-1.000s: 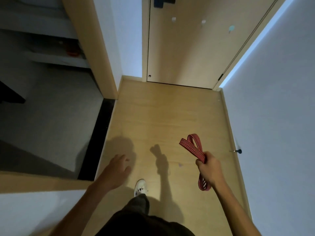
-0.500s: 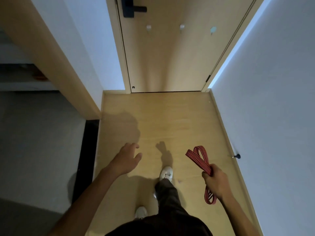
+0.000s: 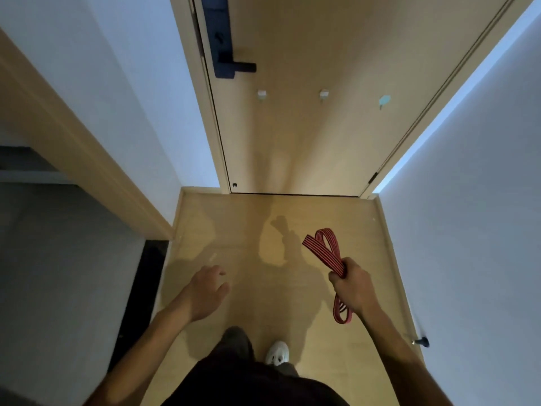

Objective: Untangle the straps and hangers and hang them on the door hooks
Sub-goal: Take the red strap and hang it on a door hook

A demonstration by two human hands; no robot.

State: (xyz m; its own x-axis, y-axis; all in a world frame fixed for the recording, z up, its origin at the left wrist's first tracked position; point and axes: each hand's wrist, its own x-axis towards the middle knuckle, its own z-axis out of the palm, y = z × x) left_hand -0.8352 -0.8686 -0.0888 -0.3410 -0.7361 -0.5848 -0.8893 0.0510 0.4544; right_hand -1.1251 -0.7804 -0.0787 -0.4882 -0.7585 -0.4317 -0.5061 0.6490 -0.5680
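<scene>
The right hand (image 3: 352, 285) is closed tight around a red strap (image 3: 323, 250), near the right wall. The left hand (image 3: 206, 291) is open with loose fingers and holds nothing. The strap is flat and bendy with thin dark stripes. One loop sticks up toward the door (image 3: 307, 142) and one hangs down under the fist. The door is smooth pale wood at the far end. It has a left white hook (image 3: 261, 94), a middle white hook (image 3: 323, 94) and a green hook (image 3: 384, 101). The hooks look small and stubby, so a floppy loop could slide off. The strap is bunched up, so it could go on twisted. No hangers can be seen.
</scene>
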